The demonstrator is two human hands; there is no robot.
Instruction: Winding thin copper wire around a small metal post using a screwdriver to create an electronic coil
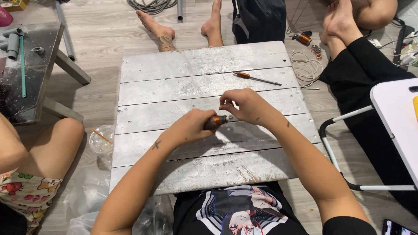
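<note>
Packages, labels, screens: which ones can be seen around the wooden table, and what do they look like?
Phone: floor at the bottom right corner, dark rectangle, screen lit faintly.
Plastic cup: floor left of the table, clear, round, with an orange straw.
Cardboard box: top left corner, yellowish, mostly cut off.
No signs or labels show.

A screwdriver (257,78) lies on the table (196,174) beyond both hands; a cup (101,139) stands left.
</note>
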